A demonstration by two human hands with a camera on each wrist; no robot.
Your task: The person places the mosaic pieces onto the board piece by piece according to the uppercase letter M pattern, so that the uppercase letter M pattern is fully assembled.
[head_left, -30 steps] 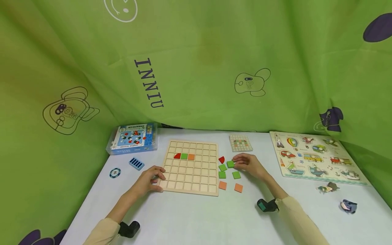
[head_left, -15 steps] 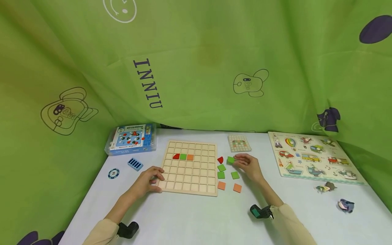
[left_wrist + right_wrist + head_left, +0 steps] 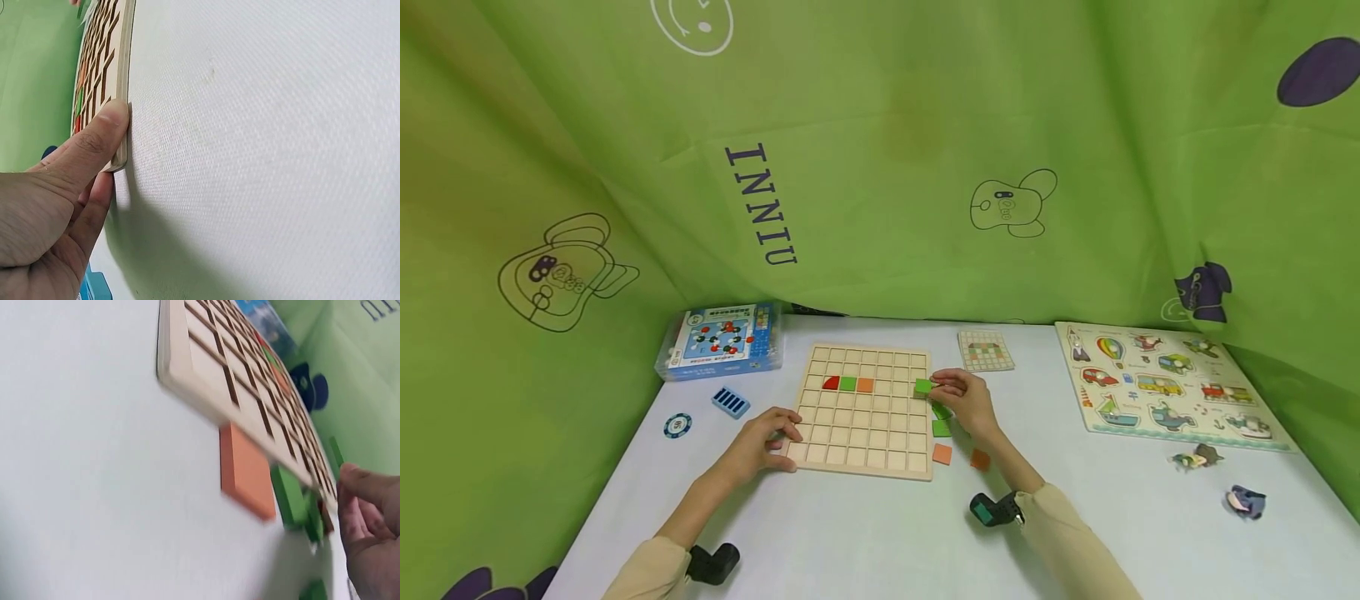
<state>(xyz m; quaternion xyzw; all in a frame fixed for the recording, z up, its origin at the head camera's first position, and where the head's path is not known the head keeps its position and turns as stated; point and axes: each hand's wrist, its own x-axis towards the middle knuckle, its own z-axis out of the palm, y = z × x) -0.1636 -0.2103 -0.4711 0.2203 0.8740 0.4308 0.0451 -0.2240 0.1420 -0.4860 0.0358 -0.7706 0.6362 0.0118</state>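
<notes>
Forearm (image 3: 1009, 463) slanting inward, right hand (image 3: 967, 403) pinches a green tile (image 3: 922, 388)

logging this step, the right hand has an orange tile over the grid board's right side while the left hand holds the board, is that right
The colour is wrong: the head view shows the right hand with a green tile; the rest stands.

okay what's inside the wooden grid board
A red piece, a green tile and an orange tile, side by side. Anything behind the left hand, or the green square the right hand holds, is hidden.
</notes>
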